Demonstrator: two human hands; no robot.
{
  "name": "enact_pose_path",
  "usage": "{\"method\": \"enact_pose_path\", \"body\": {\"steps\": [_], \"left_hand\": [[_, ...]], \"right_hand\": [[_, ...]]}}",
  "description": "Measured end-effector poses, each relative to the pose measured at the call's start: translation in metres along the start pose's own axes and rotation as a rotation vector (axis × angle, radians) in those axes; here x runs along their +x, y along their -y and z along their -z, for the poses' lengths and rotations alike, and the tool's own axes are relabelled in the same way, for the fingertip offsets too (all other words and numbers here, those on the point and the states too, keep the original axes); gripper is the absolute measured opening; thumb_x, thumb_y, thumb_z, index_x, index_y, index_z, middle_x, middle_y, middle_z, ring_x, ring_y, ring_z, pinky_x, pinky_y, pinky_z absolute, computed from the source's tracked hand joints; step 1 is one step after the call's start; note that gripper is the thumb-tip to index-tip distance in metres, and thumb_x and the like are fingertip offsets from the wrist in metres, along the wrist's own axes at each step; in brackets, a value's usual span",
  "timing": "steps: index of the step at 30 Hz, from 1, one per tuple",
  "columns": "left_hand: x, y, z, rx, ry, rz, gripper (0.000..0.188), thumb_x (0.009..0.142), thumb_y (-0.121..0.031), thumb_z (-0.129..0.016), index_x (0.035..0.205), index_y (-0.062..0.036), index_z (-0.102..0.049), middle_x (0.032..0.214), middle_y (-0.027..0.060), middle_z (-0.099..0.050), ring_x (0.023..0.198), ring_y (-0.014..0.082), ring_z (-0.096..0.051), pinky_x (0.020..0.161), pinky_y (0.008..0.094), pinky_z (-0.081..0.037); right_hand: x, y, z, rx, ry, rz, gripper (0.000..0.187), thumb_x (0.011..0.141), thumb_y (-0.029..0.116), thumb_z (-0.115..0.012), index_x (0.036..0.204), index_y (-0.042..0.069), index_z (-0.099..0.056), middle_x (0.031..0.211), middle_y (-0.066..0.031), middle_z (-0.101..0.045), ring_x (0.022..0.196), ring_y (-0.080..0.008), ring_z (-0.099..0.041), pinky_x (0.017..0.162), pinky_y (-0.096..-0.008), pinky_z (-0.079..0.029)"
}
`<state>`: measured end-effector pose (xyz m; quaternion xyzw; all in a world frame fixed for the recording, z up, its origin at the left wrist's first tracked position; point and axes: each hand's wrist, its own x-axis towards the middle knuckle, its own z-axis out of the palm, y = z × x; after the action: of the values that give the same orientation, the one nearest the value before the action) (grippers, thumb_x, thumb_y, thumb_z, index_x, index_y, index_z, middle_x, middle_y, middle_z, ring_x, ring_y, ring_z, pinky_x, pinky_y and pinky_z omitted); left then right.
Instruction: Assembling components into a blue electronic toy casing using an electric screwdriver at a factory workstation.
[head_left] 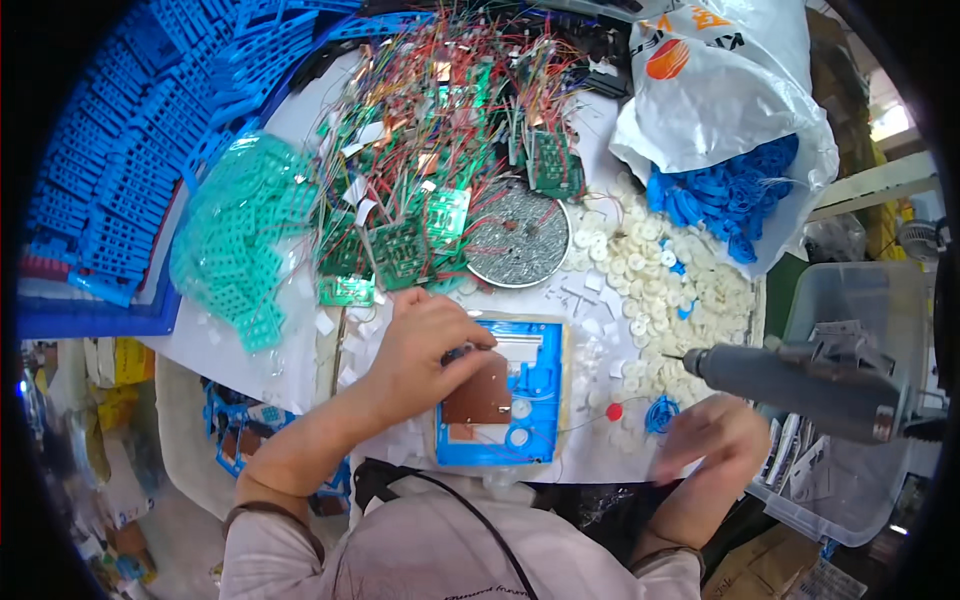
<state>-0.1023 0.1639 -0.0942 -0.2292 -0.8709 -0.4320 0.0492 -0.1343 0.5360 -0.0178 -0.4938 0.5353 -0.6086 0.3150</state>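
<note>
A blue plastic housing (pixel 543 420) lies face up in front of me, in a shallow pale frame. Over its left part sits a brown circuit board (pixel 478 397), with thin wires running off to the right. My left hand (pixel 435 345) grips this board by its upper edge, thumb on top and fingers curled. Off to the right, my right hand (pixel 715 437) is above the table's front edge, smeared by motion; whether it holds anything is not visible. Close to it lie a blue coiled piece (pixel 660 413) and a small red disc (pixel 613 411).
A grey power screwdriver (pixel 790 378) juts in above my right hand. Behind the housing are a round dish of screws (pixel 520 240) and piled green wired circuit boards (pixel 400 255). White discs (pixel 690 290) spread right; blue housings (pixel 110 150) and bagged green parts (pixel 245 225) stand left.
</note>
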Motion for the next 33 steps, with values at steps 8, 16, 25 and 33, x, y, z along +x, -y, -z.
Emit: {"method": "enact_pose_path", "body": {"steps": [8, 16, 25, 33], "left_hand": [[0.013, -0.005, -0.014, 0.168, 0.031, -0.014, 0.022, 0.077, -0.027, -0.082, 0.074, -0.013, -0.066, 0.072, -0.0001, -0.062, 0.075, 0.0208, -0.058, 0.083, 0.041, -0.034], [0.003, -0.015, -0.009, 0.12, 0.055, -0.062, 0.018, 0.079, -0.021, -0.081, 0.086, -0.0126, -0.066, 0.078, 0.0022, -0.064, 0.08, 0.0247, -0.06, 0.082, 0.043, -0.041], [-0.022, -0.008, 0.001, -0.103, 0.08, 0.032, 0.016, 0.083, -0.014, -0.077, 0.097, -0.0097, -0.071, 0.096, 0.0082, -0.073, 0.086, 0.0291, -0.07, 0.075, 0.0386, -0.055], [-0.024, 0.004, -0.008, -0.205, 0.059, -0.041, 0.012, 0.09, -0.015, -0.068, 0.099, -0.009, -0.071, 0.095, 0.0083, -0.071, 0.087, 0.0298, -0.068, 0.074, 0.0388, -0.054]], "right_hand": [[0.039, -0.05, 0.053, -0.228, -0.807, -0.642, 0.02, 0.094, 0.014, -0.065, 0.098, -0.003, -0.073, 0.078, -0.0082, -0.068, 0.067, -0.0129, -0.063, 0.058, -0.0263, -0.048], [0.162, -0.162, 0.262, -1.665, -0.694, -0.276, 0.047, 0.088, 0.009, -0.064, 0.134, 0.001, -0.057, 0.115, -0.0195, -0.071, 0.109, -0.0351, -0.067, 0.095, -0.0476, -0.051], [0.205, -0.161, 0.276, -1.808, -0.623, -0.936, 0.025, 0.089, 0.019, -0.058, 0.11, 0.008, -0.064, 0.102, -0.0184, -0.073, 0.099, -0.0357, -0.069, 0.082, -0.0479, -0.053], [0.02, -0.014, 0.115, -0.784, -1.161, -0.245, 0.045, 0.091, 0.016, -0.072, 0.129, -0.003, -0.059, 0.102, -0.0088, -0.069, 0.09, -0.0117, -0.063, 0.075, -0.0273, -0.052]]}}
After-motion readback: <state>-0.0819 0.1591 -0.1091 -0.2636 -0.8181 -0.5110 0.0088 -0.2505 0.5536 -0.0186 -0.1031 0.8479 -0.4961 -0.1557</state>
